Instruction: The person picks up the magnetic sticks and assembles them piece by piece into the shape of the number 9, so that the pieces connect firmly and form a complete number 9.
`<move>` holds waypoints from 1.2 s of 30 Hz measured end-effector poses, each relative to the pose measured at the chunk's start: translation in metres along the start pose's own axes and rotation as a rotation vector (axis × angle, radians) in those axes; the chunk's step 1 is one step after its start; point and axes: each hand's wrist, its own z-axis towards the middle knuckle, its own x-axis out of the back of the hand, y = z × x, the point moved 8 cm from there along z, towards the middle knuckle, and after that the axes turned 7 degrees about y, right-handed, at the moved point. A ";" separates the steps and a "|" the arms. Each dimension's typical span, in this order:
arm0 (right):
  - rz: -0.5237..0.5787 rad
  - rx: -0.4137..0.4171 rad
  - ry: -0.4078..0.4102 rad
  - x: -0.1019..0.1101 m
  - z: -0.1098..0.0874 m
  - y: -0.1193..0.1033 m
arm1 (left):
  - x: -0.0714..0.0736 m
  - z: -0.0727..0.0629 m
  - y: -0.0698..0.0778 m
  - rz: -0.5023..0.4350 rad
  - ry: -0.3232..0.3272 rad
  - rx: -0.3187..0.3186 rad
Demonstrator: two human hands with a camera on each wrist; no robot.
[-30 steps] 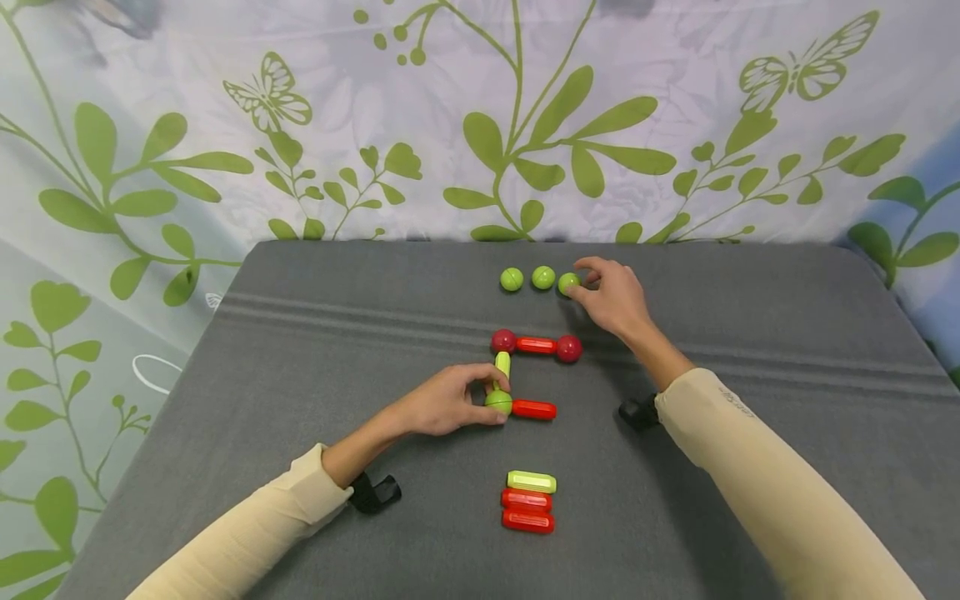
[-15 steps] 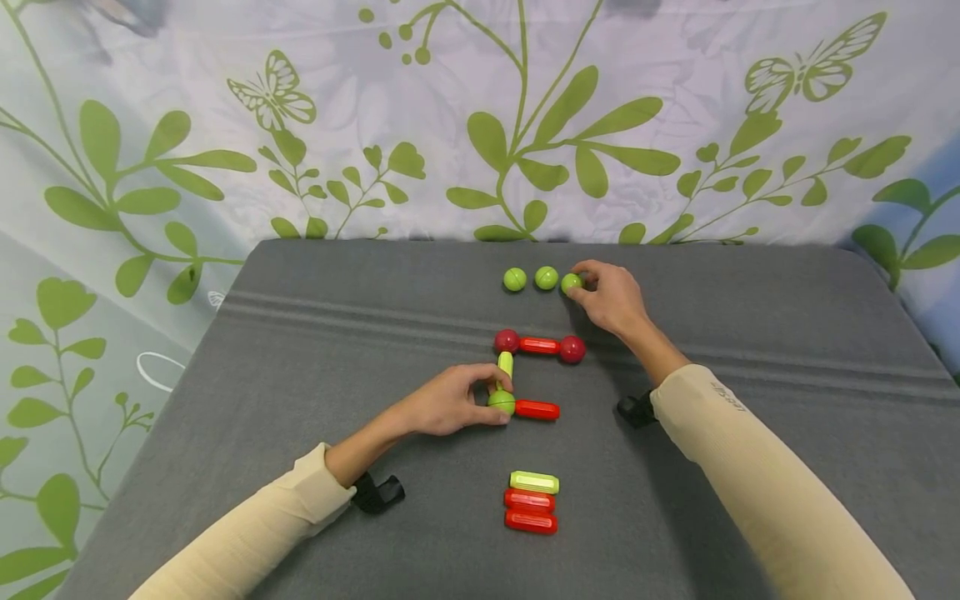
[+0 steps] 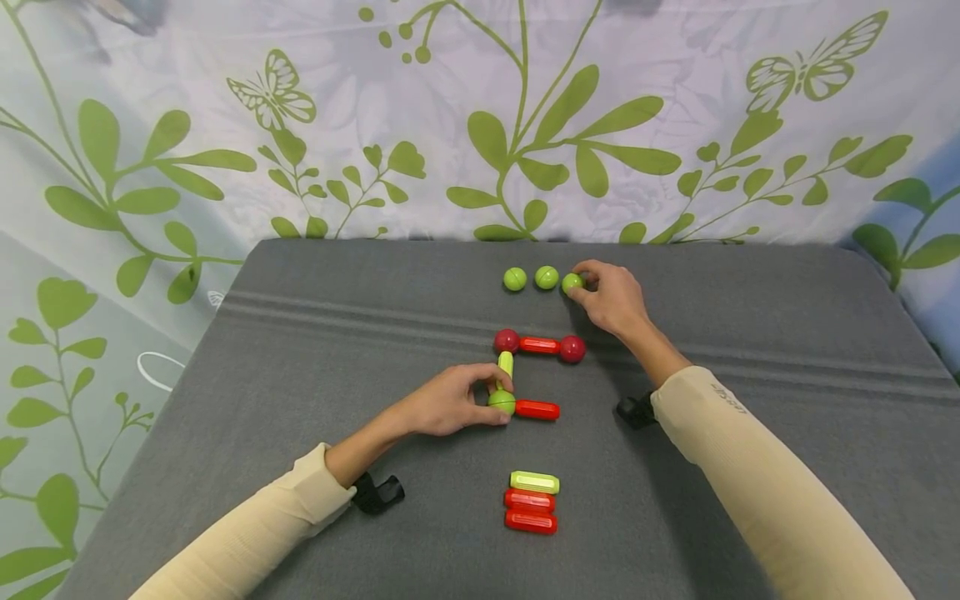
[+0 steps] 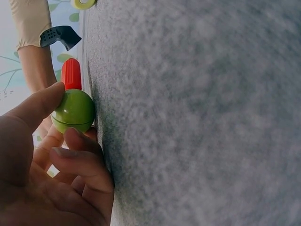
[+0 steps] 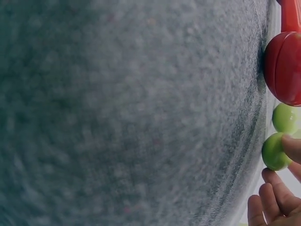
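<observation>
The green balls (image 3: 514, 279) look like hard plastic, smooth and glossy, a fine seam scored into the shell. The red balls (image 3: 572, 349) have the same slick shine — small bright highlights sit on their curves — and a similar groove. The 4 red rods (image 3: 537, 410) appear to be shiny plastic with flat facets that catch pale streaks; the 2 lime rods (image 3: 534, 482) gleam likewise. Under them, the grey cloth (image 3: 337, 358) is matt, its close-up grain mottled and slightly rough. The curtain (image 3: 420, 125) seems a smooth printed fabric. Both sleeves (image 3: 240, 525) are soft, matt cloth — wrinkled near the cuffs. The black mounts (image 3: 377, 493) look like dull plastic.
</observation>
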 end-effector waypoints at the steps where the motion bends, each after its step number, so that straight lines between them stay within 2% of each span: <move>1: 0.002 0.000 0.002 0.000 0.000 0.000 | 0.000 0.000 0.000 -0.001 0.000 0.000; 11: 0.027 0.045 0.043 0.007 -0.006 -0.006 | 0.000 0.000 0.000 -0.002 -0.001 0.009; 19: 0.044 0.105 0.039 0.018 -0.022 -0.017 | 0.000 0.000 0.000 0.000 -0.001 0.008; 29: 0.086 0.185 0.044 0.030 -0.058 -0.027 | 0.000 0.000 0.001 -0.005 -0.001 0.009; 36: 0.107 0.222 0.030 0.031 -0.089 -0.031 | 0.000 0.000 0.001 -0.005 -0.001 0.012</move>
